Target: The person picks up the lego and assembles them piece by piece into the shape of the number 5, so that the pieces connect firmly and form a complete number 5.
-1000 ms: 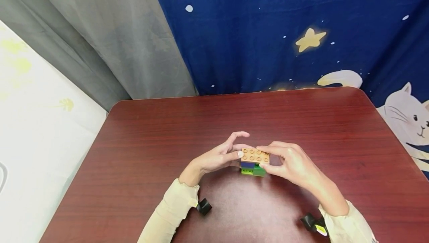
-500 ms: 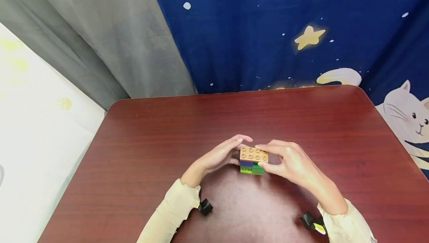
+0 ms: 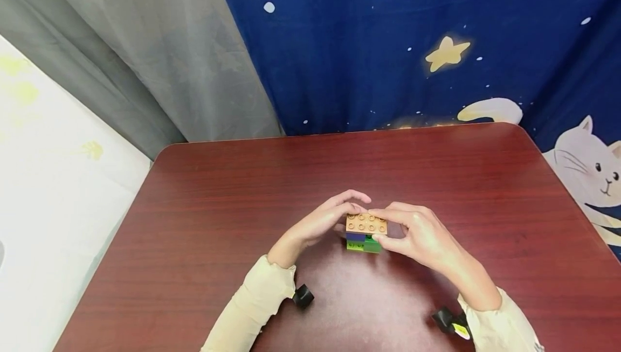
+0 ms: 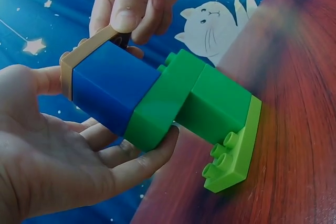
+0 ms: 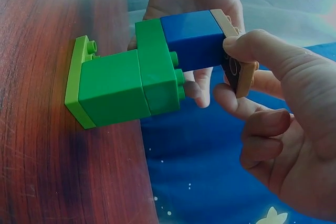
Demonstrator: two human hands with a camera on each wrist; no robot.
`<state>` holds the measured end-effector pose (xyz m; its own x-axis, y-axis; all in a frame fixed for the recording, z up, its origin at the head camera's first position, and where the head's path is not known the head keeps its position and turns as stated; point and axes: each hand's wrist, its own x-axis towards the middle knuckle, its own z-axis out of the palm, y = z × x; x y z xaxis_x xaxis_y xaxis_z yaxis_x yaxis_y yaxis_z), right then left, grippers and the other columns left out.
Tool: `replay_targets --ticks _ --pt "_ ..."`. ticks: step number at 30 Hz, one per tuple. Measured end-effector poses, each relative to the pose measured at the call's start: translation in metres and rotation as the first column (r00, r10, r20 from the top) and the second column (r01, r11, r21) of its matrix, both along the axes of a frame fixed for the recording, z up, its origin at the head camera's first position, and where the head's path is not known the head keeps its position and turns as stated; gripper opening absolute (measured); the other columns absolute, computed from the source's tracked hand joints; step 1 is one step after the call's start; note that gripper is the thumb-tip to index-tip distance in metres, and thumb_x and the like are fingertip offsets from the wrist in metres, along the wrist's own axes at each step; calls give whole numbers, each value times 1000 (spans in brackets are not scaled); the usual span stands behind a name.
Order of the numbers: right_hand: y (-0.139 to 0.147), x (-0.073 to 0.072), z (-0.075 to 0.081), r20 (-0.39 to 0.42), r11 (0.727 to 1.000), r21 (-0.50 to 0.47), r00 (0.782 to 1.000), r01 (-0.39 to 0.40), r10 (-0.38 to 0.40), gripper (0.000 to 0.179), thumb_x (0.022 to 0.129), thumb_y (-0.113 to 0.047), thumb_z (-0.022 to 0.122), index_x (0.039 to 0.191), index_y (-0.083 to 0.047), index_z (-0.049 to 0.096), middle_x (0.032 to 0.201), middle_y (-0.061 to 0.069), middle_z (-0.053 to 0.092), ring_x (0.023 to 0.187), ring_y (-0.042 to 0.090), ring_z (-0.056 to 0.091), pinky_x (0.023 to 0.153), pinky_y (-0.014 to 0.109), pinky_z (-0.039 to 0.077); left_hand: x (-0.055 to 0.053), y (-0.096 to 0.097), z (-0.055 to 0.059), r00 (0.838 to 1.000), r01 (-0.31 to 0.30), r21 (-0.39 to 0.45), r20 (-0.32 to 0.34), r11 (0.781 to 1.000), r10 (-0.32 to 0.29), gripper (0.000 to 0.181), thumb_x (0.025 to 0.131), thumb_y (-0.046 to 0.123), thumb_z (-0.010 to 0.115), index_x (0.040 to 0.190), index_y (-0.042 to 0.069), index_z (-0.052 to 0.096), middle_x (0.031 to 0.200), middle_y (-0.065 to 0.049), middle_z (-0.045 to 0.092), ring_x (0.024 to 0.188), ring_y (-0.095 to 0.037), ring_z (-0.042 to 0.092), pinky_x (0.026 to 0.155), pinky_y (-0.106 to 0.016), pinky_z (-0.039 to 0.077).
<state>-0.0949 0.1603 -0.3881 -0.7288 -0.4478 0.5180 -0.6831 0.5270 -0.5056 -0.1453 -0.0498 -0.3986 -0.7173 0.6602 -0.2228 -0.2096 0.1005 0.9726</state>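
A stack of toy building bricks stands on the table. At its base is a lime plate (image 4: 241, 156), then a green brick (image 5: 110, 87), a second offset green brick (image 4: 168, 95), a blue brick (image 4: 115, 80) and a tan studded brick (image 3: 366, 224) on top. My right hand (image 3: 424, 236) pinches the tan brick's overhanging end between thumb and fingers. My left hand (image 3: 315, 227) holds the stack's left side, a digit against the tan brick's edge and other fingers along the blue and upper green bricks. Part of the left fingers is hidden behind the stack.
The dark red wooden table (image 3: 242, 179) extends around the stack. Behind it hang a grey curtain (image 3: 170, 61) and a blue starry curtain (image 3: 349, 45); a white cloth (image 3: 63, 190) is at the left. Black wrist devices sit below both sleeves.
My left hand has moved slightly right and its thumb has shifted from the tan brick's left edge to its back left corner. My right hand keeps its pinch; the stack stays put.
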Motion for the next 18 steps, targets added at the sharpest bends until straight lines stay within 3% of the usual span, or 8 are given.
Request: replay_targets --ticks 7,18 --pt "-1 -1 1 8 1000 -16 1000 -18 18 40 69 -14 78 108 -14 70 80 -15 58 57 0 40 51 11 30 2 2 2 999 -19 -19 -29 1000 19 38 91 13 40 127 1 44 109 -10 58 78 -15 61 69 -31 49" --pt "-1 0 0 13 1000 -6 1000 -9 9 41 69 -15 79 109 -13 70 80 -16 57 54 5 42 51 10 29 5 1 8 994 16 14 -106 1000 -14 36 92 -1 36 128 0 40 118 -16 59 90 -12 58 74 -25 45"
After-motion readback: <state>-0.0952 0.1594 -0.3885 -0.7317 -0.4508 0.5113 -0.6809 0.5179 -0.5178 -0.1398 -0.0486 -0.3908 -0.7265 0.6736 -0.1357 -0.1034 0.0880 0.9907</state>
